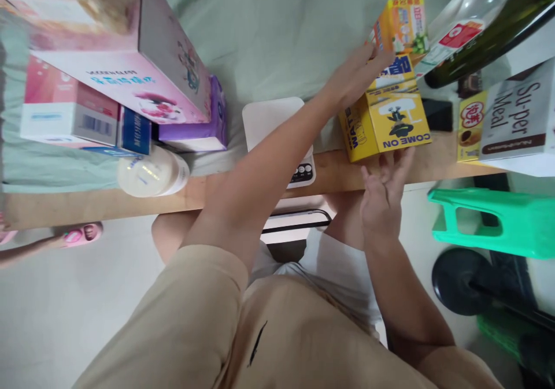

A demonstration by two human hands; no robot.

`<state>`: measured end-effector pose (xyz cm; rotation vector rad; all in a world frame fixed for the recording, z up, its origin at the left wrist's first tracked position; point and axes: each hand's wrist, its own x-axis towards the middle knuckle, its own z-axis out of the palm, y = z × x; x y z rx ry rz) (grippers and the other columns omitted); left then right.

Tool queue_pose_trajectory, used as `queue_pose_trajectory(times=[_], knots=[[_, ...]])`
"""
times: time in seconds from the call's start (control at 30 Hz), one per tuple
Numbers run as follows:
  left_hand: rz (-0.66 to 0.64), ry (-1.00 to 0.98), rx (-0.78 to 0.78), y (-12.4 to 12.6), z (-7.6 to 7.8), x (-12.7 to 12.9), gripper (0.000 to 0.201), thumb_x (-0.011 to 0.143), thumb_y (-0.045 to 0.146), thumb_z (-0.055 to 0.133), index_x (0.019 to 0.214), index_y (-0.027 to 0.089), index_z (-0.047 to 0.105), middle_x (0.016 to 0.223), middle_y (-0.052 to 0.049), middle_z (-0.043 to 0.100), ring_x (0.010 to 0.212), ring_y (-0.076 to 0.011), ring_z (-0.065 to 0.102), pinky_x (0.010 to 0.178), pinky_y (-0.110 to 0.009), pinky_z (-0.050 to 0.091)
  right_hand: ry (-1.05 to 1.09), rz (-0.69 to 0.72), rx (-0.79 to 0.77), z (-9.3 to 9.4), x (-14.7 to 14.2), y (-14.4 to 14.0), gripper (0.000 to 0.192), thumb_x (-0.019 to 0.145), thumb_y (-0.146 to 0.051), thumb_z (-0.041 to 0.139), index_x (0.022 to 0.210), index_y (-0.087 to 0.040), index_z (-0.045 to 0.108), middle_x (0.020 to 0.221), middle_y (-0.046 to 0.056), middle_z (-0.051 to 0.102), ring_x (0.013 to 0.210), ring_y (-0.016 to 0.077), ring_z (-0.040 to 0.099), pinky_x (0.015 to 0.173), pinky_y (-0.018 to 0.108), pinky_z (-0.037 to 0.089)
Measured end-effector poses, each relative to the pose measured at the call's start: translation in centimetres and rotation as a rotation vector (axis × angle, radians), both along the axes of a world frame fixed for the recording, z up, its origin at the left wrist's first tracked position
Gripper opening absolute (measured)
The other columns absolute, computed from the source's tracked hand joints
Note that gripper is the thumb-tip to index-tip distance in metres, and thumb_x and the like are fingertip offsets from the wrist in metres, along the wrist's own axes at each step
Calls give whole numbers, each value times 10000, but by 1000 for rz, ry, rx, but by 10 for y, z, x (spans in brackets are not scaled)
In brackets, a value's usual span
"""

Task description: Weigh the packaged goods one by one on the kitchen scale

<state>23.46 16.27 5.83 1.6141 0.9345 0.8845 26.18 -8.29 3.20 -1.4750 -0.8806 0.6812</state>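
Observation:
A yellow box [401, 117] printed "COME ON" stands at the table's near edge. Across its far end reaches my left hand [358, 77], its fingers bent over the part with blue lettering, close to an orange and yellow carton [405, 25]. Some of those fingertips are hidden. Below the near side of the yellow box is my right hand [384, 195], palm up, with fingers spread and tips at the box's lower edge. Under my left forearm lies a white kitchen scale [273, 117] with dark buttons, partly covered.
Left are a large pink box [173, 59], a purple box [219, 111] and a white-lidded jar [147, 175]. Right are a dark green bottle [489, 36], a clear bottle [459, 30] and a "Su-per Meal" box [515, 111]. A green stool [520, 221] stands below.

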Motion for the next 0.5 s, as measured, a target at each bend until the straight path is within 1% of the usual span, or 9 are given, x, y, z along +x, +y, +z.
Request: queue_pose_trajectory(times=[0.07,0.13,0.23,0.27,0.3,0.33,0.4,0.47,0.5], knots=[[-118,8,6,1,3,-3,155,1017,325,556,1035,189,627,1055,-12,764,969,-84,684,946,-243,592,-41,-44,-49,3,-2,-1,758,895,-368,598,1575,-471,280,1682,4,288,1533,215,409,1253,498,433],[-102,22,98,-6,7,-18,262,1021,334,546,1227,173,568,1239,-48,714,1169,-110,654,1112,-283,540,-87,-108,-63,3,-3,-4,707,887,-351,610,1541,-430,352,1611,35,386,1439,214,499,1224,502,458],[15,-1,322,-38,12,-67,358,1008,385,552,1319,209,529,1406,-43,617,1378,-174,575,1234,-367,454,-124,-200,61,-1,-7,-11,523,876,-308,600,1392,-344,527,1394,54,548,1210,180,615,1122,452,531],[41,-36,377,-53,14,-90,318,1017,431,513,1270,244,559,1361,-26,637,1350,-182,599,1204,-369,477,-110,-207,129,-3,-10,-12,463,869,-292,595,1331,-321,571,1312,51,582,1137,168,634,1075,422,553],[24,-63,415,-69,17,-114,330,1020,497,471,1211,256,590,1281,-29,670,1279,-188,639,1136,-369,522,-86,-189,186,-4,-14,-13,419,865,-279,592,1283,-305,598,1248,47,602,1090,159,646,1040,397,565],[11,-92,438,-85,20,-139,375,1019,549,435,1157,254,621,1196,-39,694,1188,-191,668,1063,-368,550,-58,-146,224,-4,-20,-12,393,864,-274,591,1257,-294,612,1217,45,613,1080,157,653,1025,383,568],[51,-196,478,-113,32,-188,361,1018,523,450,1094,252,677,1104,-49,711,1073,-176,669,970,-342,549,-23,0,246,-1,-35,-4,392,883,-302,600,1275,-292,606,1239,49,619,1147,169,652,1057,387,559],[184,-352,561,-128,50,-231,327,984,484,555,1035,211,728,989,-52,705,983,-164,674,904,-312,538,-31,187,245,8,-56,14,440,916,-382,602,1349,-312,562,1339,53,596,1268,188,618,1131,415,530],[281,-431,591,-129,60,-251,318,976,452,585,981,175,741,925,-49,694,929,-153,675,875,-298,531,-41,281,250,14,-68,27,468,931,-429,592,1384,-326,532,1393,49,574,1324,195,593,1161,426,517]])
